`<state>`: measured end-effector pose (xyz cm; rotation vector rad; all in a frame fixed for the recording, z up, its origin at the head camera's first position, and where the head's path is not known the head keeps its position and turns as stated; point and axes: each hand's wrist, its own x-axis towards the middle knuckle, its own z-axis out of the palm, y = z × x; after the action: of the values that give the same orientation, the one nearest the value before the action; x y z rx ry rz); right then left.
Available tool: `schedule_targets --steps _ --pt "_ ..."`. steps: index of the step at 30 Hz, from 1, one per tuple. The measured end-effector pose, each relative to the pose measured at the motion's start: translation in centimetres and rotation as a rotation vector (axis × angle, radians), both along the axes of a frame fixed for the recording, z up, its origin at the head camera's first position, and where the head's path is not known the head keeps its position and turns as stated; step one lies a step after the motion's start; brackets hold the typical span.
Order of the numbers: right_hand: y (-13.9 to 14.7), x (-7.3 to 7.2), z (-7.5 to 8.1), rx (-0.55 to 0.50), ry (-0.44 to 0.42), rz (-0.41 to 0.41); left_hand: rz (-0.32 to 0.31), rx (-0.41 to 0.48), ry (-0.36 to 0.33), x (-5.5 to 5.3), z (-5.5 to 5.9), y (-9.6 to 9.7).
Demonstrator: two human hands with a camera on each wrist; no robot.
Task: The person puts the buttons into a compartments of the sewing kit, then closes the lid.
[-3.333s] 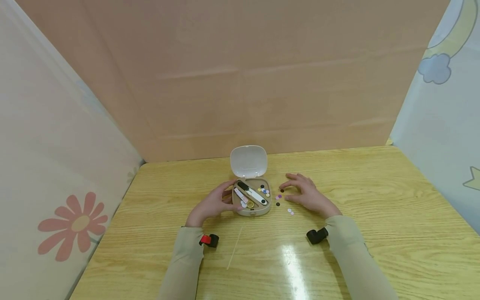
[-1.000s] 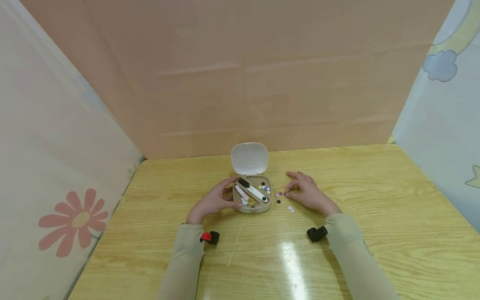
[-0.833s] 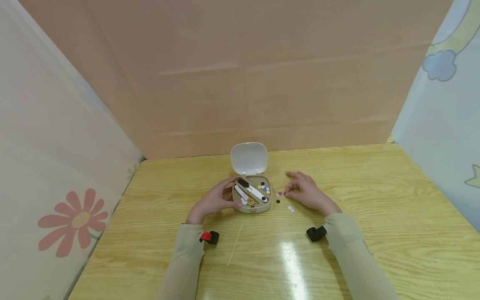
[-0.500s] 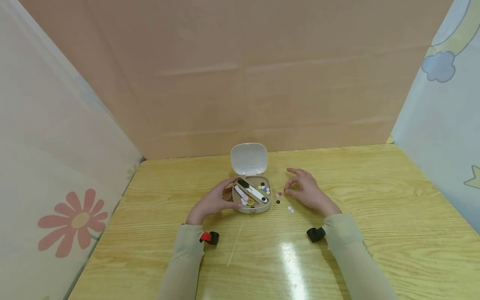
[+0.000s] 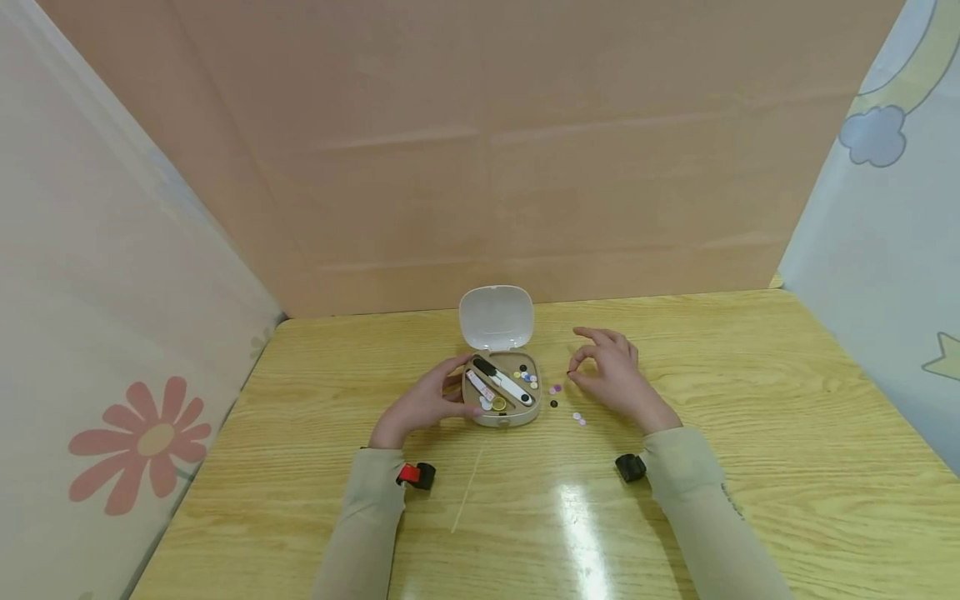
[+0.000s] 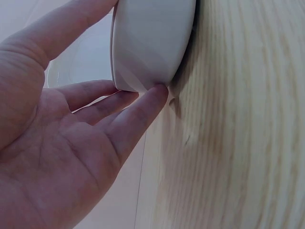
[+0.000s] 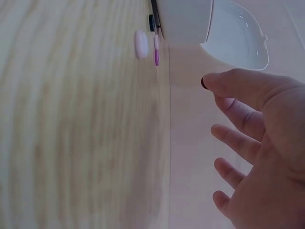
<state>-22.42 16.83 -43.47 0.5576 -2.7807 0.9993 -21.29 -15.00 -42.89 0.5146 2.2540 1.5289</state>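
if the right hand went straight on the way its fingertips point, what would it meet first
Probably the open box, near its back right corner and raised lid; the height of the right hand is unclear, so it might pass above.

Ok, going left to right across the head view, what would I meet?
Red-petalled printed flower, left hand, open beige plastic case, loose black round button, right hand, pale-blue printed cloud, yellow printed star.
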Motion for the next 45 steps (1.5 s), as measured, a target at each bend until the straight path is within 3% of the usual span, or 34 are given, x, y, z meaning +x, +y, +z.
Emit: schedule_targets --steps 7,24,45 --pt "-0.2 0.0 0.5 0.017 0.01 -0.001 -0.018 0.03 0.006 -0.1 -0.1 -0.1" --pt "-1.3 0.4 2.1 0.031 0.079 0.029 0.013 -0.022 -0.011 0.0 0.2 0.0" --pt "-3.1 0.3 2.4 0.09 0.144 0.087 0.011 -0.028 0.001 0.0 0.1 0.0"
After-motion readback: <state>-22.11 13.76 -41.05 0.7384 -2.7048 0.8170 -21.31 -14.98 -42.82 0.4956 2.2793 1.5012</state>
